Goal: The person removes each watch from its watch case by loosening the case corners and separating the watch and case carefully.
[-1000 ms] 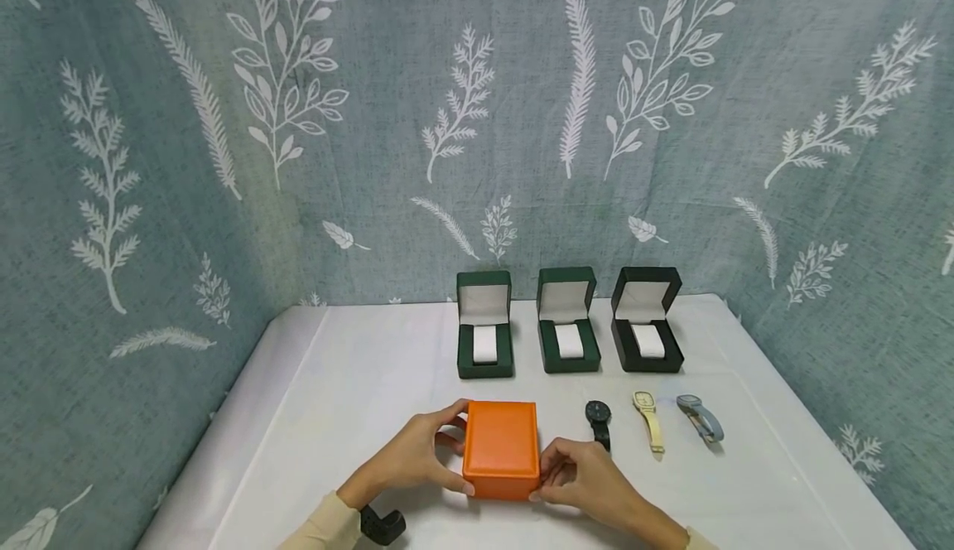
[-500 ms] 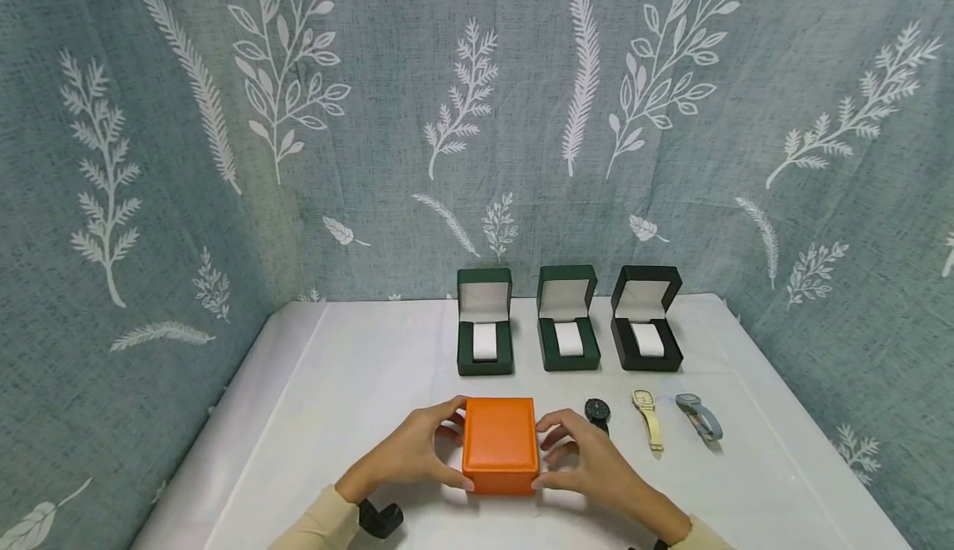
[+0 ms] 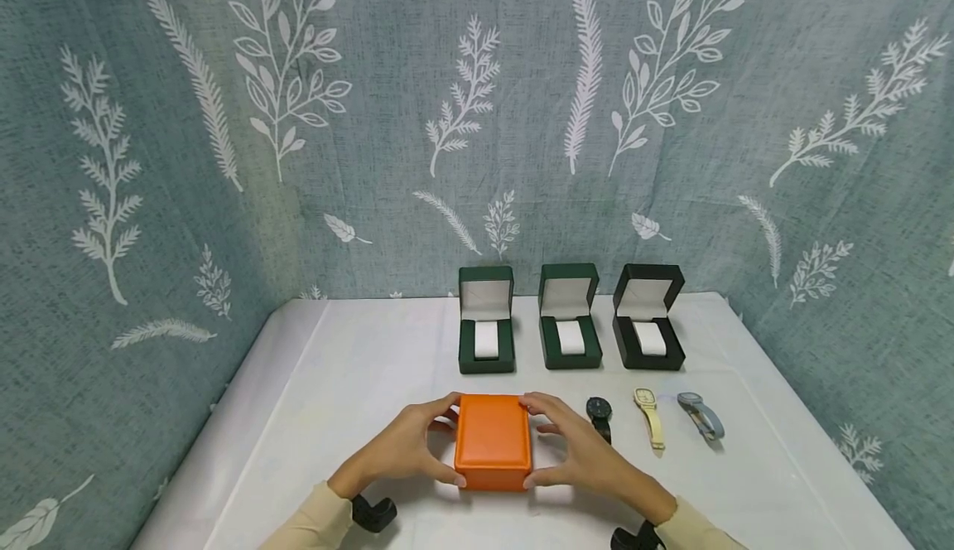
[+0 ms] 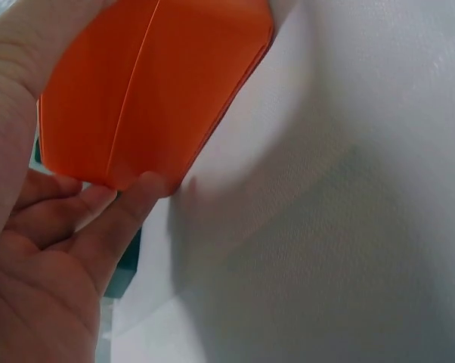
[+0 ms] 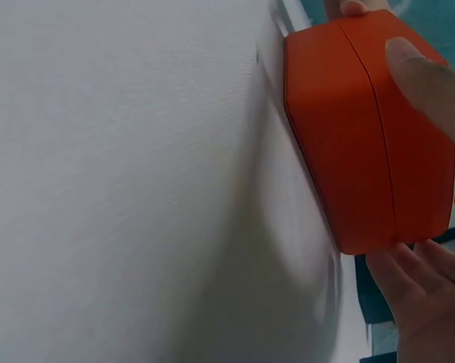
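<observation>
A closed orange box (image 3: 493, 434) sits at the front middle of the white table. My left hand (image 3: 402, 448) grips its left side, thumb at the front corner and fingers toward the back. On the opposite side my right hand (image 3: 577, 446) holds it the same way, fingertips near the back right corner. In the left wrist view a seam runs along the orange box (image 4: 159, 91) between lid and base. The right thumb (image 5: 424, 83) presses the box's front in the right wrist view. Right of the box lie a black watch (image 3: 599, 413), a gold watch (image 3: 650, 422) and a grey-blue watch (image 3: 701, 415).
Behind stand three open watch boxes with white cushions: a green box (image 3: 465, 359), another green box (image 3: 551, 355) and a black box (image 3: 633, 357). A patterned curtain (image 3: 373, 119) surrounds the table (image 3: 335, 368) at the back and sides.
My right hand has spread along the box's right side, its fingers now reaching the back corner. The orange box has shifted slightly left. My left hand keeps its grip.
</observation>
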Tool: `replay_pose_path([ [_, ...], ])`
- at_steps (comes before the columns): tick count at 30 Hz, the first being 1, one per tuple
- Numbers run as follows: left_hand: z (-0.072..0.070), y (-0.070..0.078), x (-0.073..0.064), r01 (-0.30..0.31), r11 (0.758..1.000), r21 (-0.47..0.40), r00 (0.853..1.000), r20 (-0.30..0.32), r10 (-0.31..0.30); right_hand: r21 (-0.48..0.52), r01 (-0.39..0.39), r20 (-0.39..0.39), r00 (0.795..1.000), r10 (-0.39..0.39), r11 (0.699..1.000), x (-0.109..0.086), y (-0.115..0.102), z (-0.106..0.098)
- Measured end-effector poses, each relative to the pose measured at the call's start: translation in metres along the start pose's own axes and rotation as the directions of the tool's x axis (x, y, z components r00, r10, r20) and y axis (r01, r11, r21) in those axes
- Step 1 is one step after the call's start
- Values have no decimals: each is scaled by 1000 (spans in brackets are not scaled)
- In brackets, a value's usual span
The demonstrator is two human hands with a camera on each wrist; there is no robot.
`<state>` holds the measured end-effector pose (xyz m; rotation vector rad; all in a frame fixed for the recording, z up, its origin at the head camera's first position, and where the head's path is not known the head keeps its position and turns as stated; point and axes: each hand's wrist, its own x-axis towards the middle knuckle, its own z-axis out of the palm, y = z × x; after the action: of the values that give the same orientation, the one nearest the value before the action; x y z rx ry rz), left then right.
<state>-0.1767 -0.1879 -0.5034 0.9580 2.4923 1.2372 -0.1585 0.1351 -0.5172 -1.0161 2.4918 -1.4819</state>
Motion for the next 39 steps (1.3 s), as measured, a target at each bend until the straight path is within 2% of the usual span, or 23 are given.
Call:
replay_pose_path([
  [5, -1, -2, -2, 14, 1000, -21, 1000, 7, -14, -17, -9, 28, 1000, 9, 1000, 4, -2, 1],
  [9, -1, -2, -4, 48, 999, -21, 999, 23, -48, -52, -6, 41, 999, 9, 999, 6, -4, 1],
  [14, 2, -2, -4, 42, 999, 9, 998, 38, -43, -97, -6, 47, 999, 11, 995, 7, -6, 1],
  [21, 4, -4, -3, 37, 997, 66, 999, 27, -39, -263, 7, 22, 1000, -1, 965, 7, -6, 1],
  [26, 6, -6, -1, 29, 997, 73, 999, 26, -31, -308, 40, 12, 999, -38, 951, 7, -5, 0],
  [31, 7, -8, 1, 28, 997, 78, 999, 23, -30, -332, 78, 4, 997, -82, 940, 10, -2, -2],
  [39, 6, -7, 0, 46, 998, 38, 999, 13, -46, -284, 86, 2, 996, -89, 955, 15, 0, -6],
])
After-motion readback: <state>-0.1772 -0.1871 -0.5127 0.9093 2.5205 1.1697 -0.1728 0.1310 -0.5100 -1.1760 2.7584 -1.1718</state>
